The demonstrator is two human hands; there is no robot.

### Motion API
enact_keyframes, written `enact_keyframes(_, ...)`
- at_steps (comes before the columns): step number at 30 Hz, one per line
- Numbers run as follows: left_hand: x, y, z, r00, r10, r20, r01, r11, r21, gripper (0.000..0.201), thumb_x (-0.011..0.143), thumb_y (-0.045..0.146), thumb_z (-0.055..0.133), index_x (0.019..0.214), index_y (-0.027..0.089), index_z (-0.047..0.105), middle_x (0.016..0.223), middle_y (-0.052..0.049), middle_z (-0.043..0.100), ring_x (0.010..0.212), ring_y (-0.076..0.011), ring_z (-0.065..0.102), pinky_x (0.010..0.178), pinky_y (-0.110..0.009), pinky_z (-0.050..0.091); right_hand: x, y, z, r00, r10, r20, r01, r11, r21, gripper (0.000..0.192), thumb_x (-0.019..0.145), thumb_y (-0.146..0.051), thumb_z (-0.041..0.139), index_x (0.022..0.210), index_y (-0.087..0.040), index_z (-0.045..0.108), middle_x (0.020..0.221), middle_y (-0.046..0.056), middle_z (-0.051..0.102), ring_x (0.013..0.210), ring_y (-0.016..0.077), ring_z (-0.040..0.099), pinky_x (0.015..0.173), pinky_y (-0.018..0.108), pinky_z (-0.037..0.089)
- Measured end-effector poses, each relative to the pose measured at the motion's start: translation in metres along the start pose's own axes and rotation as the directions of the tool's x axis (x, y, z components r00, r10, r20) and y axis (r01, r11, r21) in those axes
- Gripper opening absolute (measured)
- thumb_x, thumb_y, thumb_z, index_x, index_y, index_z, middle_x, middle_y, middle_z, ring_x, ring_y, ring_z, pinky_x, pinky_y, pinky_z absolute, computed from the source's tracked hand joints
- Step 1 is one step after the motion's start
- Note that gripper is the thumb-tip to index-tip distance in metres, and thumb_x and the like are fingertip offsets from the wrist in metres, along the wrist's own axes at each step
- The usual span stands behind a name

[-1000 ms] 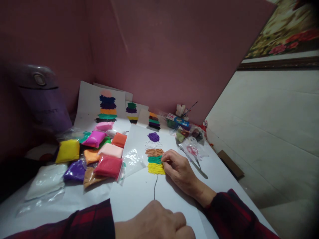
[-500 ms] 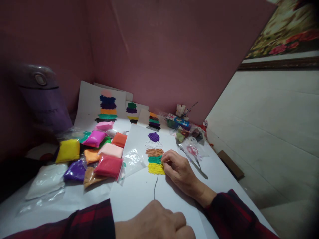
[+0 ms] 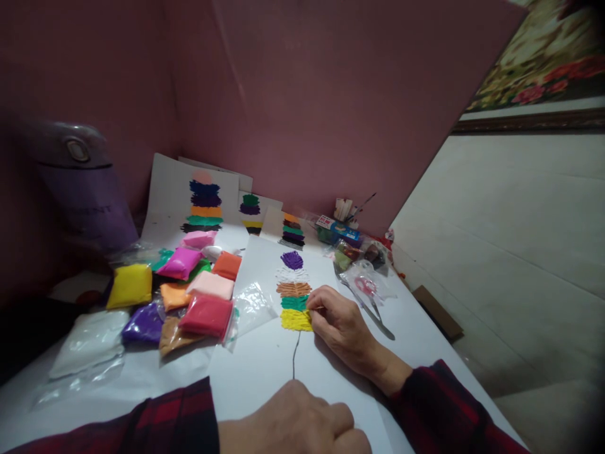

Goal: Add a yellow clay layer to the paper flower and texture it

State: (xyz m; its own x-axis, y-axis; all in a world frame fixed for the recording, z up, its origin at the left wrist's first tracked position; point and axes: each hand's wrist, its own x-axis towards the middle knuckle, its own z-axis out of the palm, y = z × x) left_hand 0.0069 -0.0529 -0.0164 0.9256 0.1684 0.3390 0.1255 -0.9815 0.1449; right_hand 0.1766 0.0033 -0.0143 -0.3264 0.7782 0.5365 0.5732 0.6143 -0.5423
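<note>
Head view: on the white sheet (image 3: 265, 362) a column of clay bands is seen laid in five colours – purple (image 3: 292, 260) farthest, then white, brown and green, with the yellow band (image 3: 295, 320) nearest. Below the yellow band only a bare drawn line (image 3: 295, 353) runs toward the near edge, so the work is judged to be well along but unfinished at the near end.

The right hand (image 3: 343, 325) is rested on the sheet just right of the column; its fingertips (image 3: 312, 309) are pinched together and pressed against the right edge of the green and yellow bands – whether a tool or a bit of clay is held between them cannot be told. The left hand (image 3: 295, 422) is curled into a loose fist at the near edge, pressed on the sheet, well apart from the bands. Clay packets (image 3: 205, 315) are piled to the left.
</note>
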Motion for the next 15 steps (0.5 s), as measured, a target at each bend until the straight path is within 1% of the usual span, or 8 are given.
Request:
enact_keyframes(5,-0.0016,0.0013,0.0007,1.000,-0.008,-0.010,0.008,1.000,0.000,0.020,0.092,0.023,0.059,0.080,0.020,0.044,0.072,0.006,0.058,0.050,-0.0103,0.045,0.039,-0.028,0.026,-0.0003,0.0004,0.0002,1.000,-0.004,-0.009,0.004,1.000,0.001,0.019,0.078,-0.002,0.047,0.079,-0.020,0.053,0.085,0.005,0.060,0.073,0.0165,0.054,0.067,0.030,0.044)
enact_keyframes(9,-0.0010,0.0010,0.0005,1.000,0.011,0.013,-0.011,1.000,0.012,0.020,0.091,0.024,0.062,0.082,0.019,0.044,0.073,0.005,0.058,0.050,-0.0109,0.046,0.039,-0.029,0.025,-0.0009,0.0014,0.0004,1.000,-0.013,0.004,0.013,1.000,0.007,0.018,0.078,-0.002,0.047,0.080,-0.019,0.053,0.085,0.005,0.060,0.073,0.0169,0.055,0.067,0.031,0.044)
enact_keyframes(15,-0.0015,0.0006,0.0009,1.000,0.018,-0.017,-0.018,1.000,0.014,0.021,0.090,0.024,0.062,0.081,0.019,0.044,0.072,0.006,0.057,0.050,-0.0108,0.045,0.038,-0.030,0.024,-0.0016,0.0022,0.0005,1.000,-0.024,0.001,0.024,1.000,0.009,0.018,0.079,-0.001,0.047,0.080,-0.018,0.053,0.085,0.005,0.060,0.075,0.0171,0.056,0.067,0.030,0.044)
